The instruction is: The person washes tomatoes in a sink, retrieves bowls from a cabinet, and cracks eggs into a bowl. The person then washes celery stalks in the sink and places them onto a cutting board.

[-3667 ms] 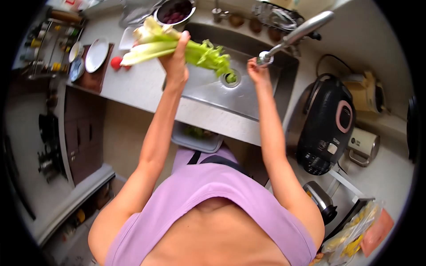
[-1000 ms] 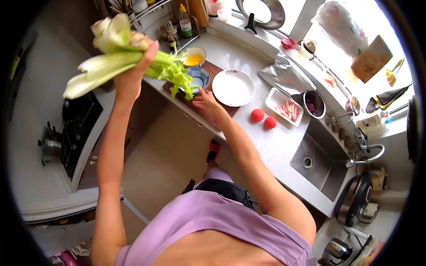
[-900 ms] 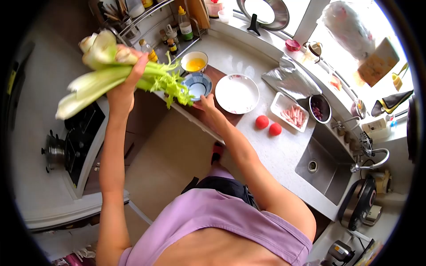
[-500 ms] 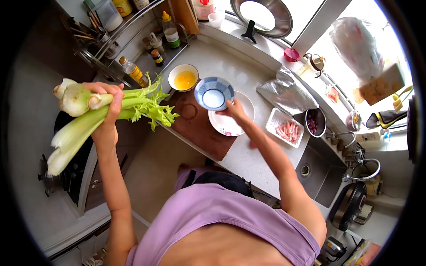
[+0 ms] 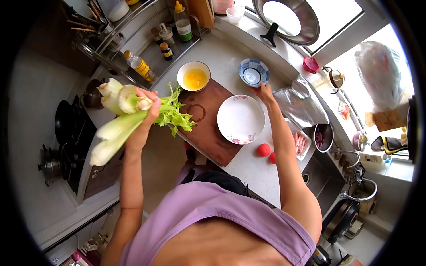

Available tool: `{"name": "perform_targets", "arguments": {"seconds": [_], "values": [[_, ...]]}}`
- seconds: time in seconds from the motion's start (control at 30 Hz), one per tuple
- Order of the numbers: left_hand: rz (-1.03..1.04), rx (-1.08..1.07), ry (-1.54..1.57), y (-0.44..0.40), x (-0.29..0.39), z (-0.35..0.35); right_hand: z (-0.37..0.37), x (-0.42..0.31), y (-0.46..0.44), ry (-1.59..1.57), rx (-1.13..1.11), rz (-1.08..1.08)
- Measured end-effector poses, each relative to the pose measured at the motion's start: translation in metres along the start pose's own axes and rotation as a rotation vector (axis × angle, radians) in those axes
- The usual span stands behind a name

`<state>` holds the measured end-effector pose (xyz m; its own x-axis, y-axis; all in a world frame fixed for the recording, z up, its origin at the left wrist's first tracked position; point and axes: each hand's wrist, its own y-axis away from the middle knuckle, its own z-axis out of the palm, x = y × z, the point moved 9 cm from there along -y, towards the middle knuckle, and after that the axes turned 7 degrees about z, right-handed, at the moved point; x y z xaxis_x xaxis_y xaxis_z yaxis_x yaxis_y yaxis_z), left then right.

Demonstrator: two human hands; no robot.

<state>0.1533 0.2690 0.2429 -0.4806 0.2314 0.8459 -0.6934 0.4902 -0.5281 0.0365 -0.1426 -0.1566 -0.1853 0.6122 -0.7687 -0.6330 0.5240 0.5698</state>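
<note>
My left hand [image 5: 146, 108] is closed around a bunch of celery [image 5: 119, 136], held up left of the cutting board with its leaves over the board's edge. My right hand [image 5: 262, 92] grips the near rim of a blue patterned bowl [image 5: 253, 73] by the back of the counter. Whether the bowl touches the counter I cannot tell. Between the hands, a white floral plate [image 5: 241, 119] lies partly on the brown cutting board [image 5: 206, 133]. A white bowl holding raw egg [image 5: 194, 76] stands at the board's far left corner.
Two red tomatoes [image 5: 263, 150] lie near my right forearm. Behind it are a foil-like bag [image 5: 301, 104], a tray of sliced meat [image 5: 301, 144] and a metal bowl [image 5: 324, 137] by the sink [image 5: 326, 184]. Bottles [image 5: 141, 66] stand on the rack at left.
My right hand has carried the blue bowl from above the plate to the back right. The celery in my left hand has shifted right, towards the board. The tomatoes now show.
</note>
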Motion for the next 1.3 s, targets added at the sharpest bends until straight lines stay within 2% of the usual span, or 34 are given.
{"name": "perform_targets", "arguments": {"seconds": [0.03, 0.07, 0.1, 0.13, 0.17, 0.2, 0.27, 0.3, 0.33, 0.4, 0.43, 0.47, 0.53, 0.6, 0.67, 0.7, 0.73, 0.87, 0.93, 1.0, 1.1, 1.13, 1.2, 1.23, 1.3], "values": [[0.005, -0.007, -0.013, 0.001, 0.001, 0.004, -0.001, 0.003, 0.002, 0.002, 0.000, 0.000], [-0.030, 0.004, -0.181, 0.003, -0.005, -0.001, -0.015, 0.004, 0.021, 0.000, 0.210, 0.014], [0.014, -0.028, -0.147, 0.004, -0.003, 0.001, -0.027, 0.008, 0.040, -0.003, 0.420, 0.026], [0.062, -0.054, -0.110, 0.002, -0.003, 0.005, -0.020, 0.004, 0.050, 0.066, 0.533, -0.116], [0.088, -0.080, -0.055, 0.001, -0.005, 0.009, 0.016, -0.005, 0.058, 0.140, 0.415, -0.231], [0.121, -0.073, -0.143, 0.002, -0.007, 0.011, 0.058, -0.010, 0.070, 0.212, 0.294, -0.333], [-0.076, 0.037, 0.037, 0.011, -0.025, 0.017, 0.146, 0.006, 0.059, 0.435, -0.009, -0.195], [-0.058, -0.006, 0.086, 0.016, -0.036, 0.018, 0.182, 0.021, 0.051, 0.468, -0.103, -0.059], [-0.126, -0.046, 0.169, 0.021, -0.044, 0.025, 0.208, 0.035, 0.046, 0.501, -0.199, 0.073], [-0.013, -0.147, 0.092, 0.022, -0.039, 0.036, 0.229, 0.040, 0.031, 0.555, -0.227, 0.003], [-0.170, -0.102, 0.155, 0.029, -0.042, 0.040, 0.239, 0.042, 0.022, 0.612, -0.248, -0.064], [-0.168, -0.187, -0.019, 0.027, -0.033, 0.044, 0.237, 0.053, 0.007, 0.612, -0.253, -0.061], [-0.119, -0.255, -0.107, 0.030, -0.035, 0.051, 0.227, 0.047, -0.016, 0.626, -0.225, -0.288], [-0.065, -0.306, -0.162, 0.030, -0.031, 0.056, 0.223, 0.039, -0.027, 0.532, -0.242, -0.225], [-0.066, -0.320, -0.167, 0.030, -0.031, 0.059, 0.218, 0.018, -0.044, 0.441, -0.258, -0.230], [-0.062, -0.317, -0.165, 0.031, -0.032, 0.058, 0.219, 0.004, -0.046, 0.577, -0.258, -0.213], [-0.105, -0.319, -0.123, 0.033, -0.038, 0.058, 0.224, -0.014, -0.044, 0.512, -0.278, -0.275], [-0.217, -0.341, -0.044, 0.037, -0.052, 0.057, 0.215, -0.048, -0.074, 0.486, -0.231, -0.287], [-0.176, -0.358, -0.046, 0.036, -0.053, 0.058, 0.214, -0.057, -0.086, 0.433, -0.230, -0.332], [-0.187, -0.351, -0.098, 0.034, -0.058, 0.058, 0.186, -0.053, -0.112, 0.323, 0.014, -0.272], [-0.190, -0.329, -0.050, 0.030, -0.060, 0.061, 0.168, -0.050, -0.135, 0.365, 0.122, -0.309], [-0.187, -0.303, -0.029, 0.028, -0.060, 0.060, 0.164, -0.046, -0.145, 0.354, 0.133, -0.302], [-0.166, -0.307, -0.020, 0.025, -0.060, 0.064, 0.169, -0.041, -0.161, 0.361, -0.023, -0.360], [-0.139, -0.296, -0.012, 0.022, -0.058, 0.066, 0.162, -0.042, -0.162, 0.353, -0.007, -0.349], [-0.198, -0.346, -0.045, 0.016, -0.057, 0.074, 0.164, -0.034, -0.126, 0.313, -0.066, 0.039]]}}
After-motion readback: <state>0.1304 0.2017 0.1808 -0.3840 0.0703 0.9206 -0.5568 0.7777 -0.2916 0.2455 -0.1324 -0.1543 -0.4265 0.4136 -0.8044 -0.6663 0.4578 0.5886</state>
